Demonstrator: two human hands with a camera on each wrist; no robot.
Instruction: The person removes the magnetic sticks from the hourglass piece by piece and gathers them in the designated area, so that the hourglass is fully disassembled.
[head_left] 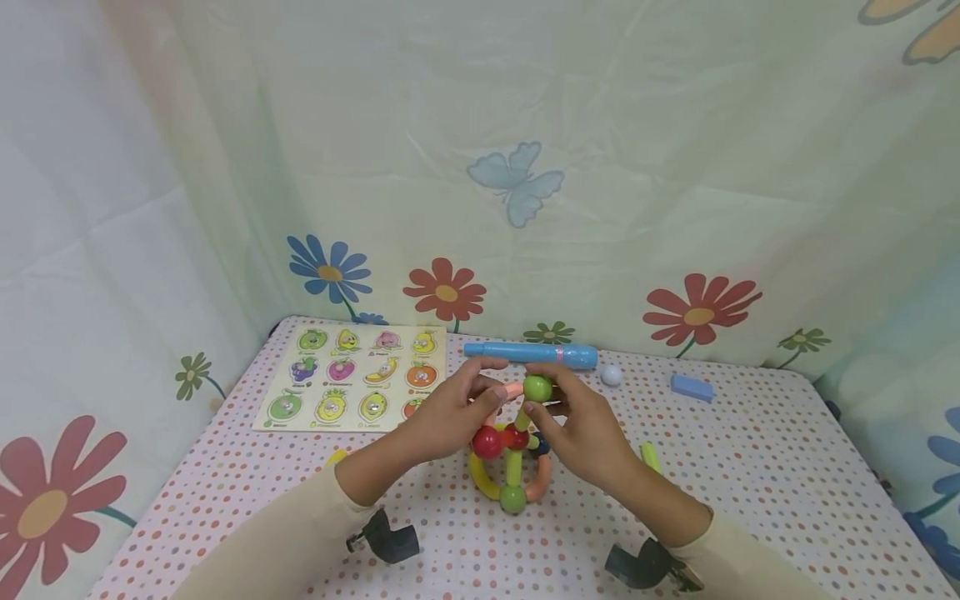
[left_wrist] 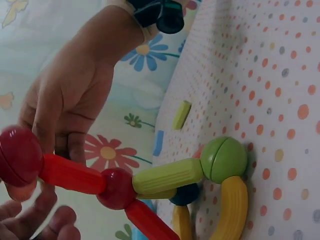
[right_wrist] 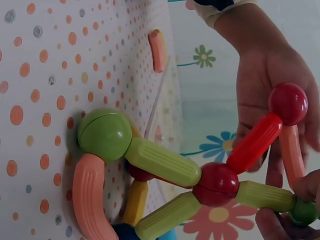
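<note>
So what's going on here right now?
A person is handling a stick-and-ball structure that stands on the dotted table. The right grip pinches its upper green ball; the left grip is at the pink rod, its hold unclear. A white ball and blue block lie apart.

No wording can be made out for certain in any view. The fruit board (head_left: 362, 360) on the desk (head_left: 757, 467) has tiny dark printed captions, one under most of its cartoon fruit pictures, all too small and soft to spell out; the bottom-right fruit's lower edge is covered by the left hand (head_left: 453, 414), so any caption there is hidden. The blue tube (head_left: 510, 353) lying behind the board's right side carries a small pinkish mark (head_left: 559, 356), possibly a label, too blurred to read.
</note>
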